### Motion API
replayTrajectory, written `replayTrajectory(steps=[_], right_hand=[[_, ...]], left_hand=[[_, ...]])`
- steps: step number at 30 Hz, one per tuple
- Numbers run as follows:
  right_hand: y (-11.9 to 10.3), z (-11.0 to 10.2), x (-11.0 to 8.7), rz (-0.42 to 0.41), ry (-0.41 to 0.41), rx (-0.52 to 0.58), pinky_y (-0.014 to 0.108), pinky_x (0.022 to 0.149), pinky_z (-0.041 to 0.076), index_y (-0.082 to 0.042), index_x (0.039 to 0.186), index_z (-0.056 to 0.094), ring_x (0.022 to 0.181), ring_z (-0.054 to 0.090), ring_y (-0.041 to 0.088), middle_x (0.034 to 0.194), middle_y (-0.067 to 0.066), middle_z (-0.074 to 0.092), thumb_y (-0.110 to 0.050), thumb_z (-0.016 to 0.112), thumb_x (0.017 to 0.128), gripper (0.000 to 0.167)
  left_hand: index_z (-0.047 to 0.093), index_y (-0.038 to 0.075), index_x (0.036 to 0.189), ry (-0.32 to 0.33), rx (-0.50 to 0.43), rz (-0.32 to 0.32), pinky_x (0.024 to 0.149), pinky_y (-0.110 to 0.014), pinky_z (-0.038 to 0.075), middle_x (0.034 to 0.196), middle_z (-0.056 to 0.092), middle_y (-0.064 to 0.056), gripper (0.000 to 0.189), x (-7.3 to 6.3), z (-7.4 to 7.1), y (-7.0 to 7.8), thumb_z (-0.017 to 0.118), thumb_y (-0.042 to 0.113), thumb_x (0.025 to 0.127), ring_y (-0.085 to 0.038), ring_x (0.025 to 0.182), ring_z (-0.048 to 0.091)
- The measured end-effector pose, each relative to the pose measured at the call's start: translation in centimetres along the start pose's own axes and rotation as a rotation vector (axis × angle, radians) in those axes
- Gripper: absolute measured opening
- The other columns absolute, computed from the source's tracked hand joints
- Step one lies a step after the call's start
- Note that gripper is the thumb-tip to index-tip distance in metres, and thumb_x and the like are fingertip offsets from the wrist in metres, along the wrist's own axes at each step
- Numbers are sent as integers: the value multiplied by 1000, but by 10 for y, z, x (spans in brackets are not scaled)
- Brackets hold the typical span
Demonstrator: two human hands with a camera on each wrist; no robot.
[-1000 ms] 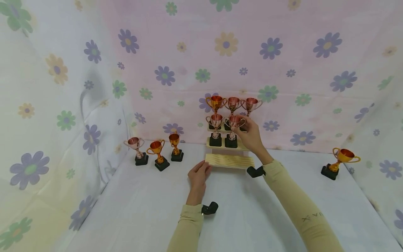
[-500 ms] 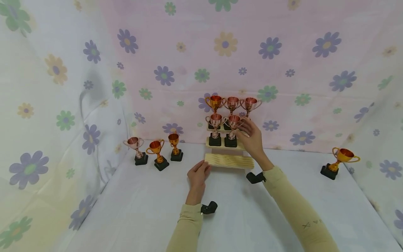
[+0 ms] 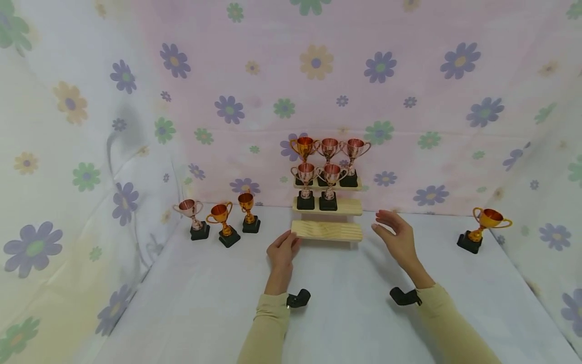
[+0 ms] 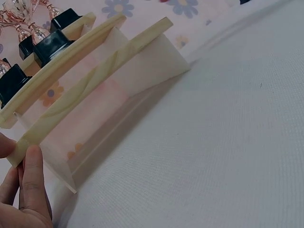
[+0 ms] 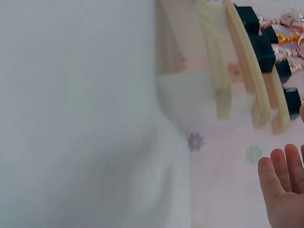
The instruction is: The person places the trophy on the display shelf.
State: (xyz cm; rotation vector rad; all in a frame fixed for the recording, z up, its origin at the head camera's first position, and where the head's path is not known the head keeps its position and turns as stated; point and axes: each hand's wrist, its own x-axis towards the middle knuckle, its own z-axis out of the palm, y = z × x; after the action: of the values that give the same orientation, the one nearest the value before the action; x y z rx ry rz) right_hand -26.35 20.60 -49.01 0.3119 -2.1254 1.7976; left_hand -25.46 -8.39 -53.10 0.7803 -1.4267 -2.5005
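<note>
A three-step wooden display stand (image 3: 326, 230) is at the back middle of the table. My left hand (image 3: 280, 253) pinches the left end of its lowest board, thumb above and fingers below in the left wrist view (image 4: 31, 190). Two rose-coloured trophy cups, one of them the right-hand cup (image 3: 330, 188), stand on the middle board toward its left. On the top board are a gold cup (image 3: 305, 146) and two rose cups, the rightmost rose cup (image 3: 354, 149) at the right end. My right hand (image 3: 398, 237) is in the air right of the stand, fingers loosely bent, holding nothing.
Left of the stand, a rose trophy (image 3: 194, 217) and two gold trophies, the nearer gold trophy (image 3: 223, 222) among them, stand on the white cloth. Another gold trophy (image 3: 484, 227) is far right. Flowered fabric (image 3: 318, 63) hangs behind and at both sides.
My right hand has let go of the right-hand rose cup on the middle board and moved right and toward me. The left hand keeps its grip on the stand.
</note>
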Motion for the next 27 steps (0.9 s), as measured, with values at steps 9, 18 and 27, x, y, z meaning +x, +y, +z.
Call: replayTrajectory(steps=[9, 18, 27], right_hand=[[10, -76, -31, 174, 153, -255, 3, 84, 51, 3, 140, 54, 102, 59, -7, 121, -3, 63, -6, 69, 97, 46], [5, -147, -36, 496, 508, -353, 3, 90, 47, -5, 154, 37, 107, 46, -3, 137, 1, 49, -17, 67, 98, 64], [8, -179, -7, 588, 624, -236, 29, 126, 26, -20, 160, 18, 148, 25, 17, 166, 5, 21, -30, 67, 98, 80]], left_hand=[[68, -6, 121, -14, -8, 5, 84, -27, 63, 112, 66, -19, 30, 3, 0, 2, 71, 0, 92, -17, 88, 71], [68, -6, 122, -5, 0, -7, 87, -27, 62, 117, 66, -20, 30, 2, -1, 2, 71, 0, 93, -17, 90, 70], [66, -7, 125, -24, 4, -18, 89, -27, 61, 120, 63, -22, 32, 2, -2, 0, 70, 1, 94, -19, 97, 69]])
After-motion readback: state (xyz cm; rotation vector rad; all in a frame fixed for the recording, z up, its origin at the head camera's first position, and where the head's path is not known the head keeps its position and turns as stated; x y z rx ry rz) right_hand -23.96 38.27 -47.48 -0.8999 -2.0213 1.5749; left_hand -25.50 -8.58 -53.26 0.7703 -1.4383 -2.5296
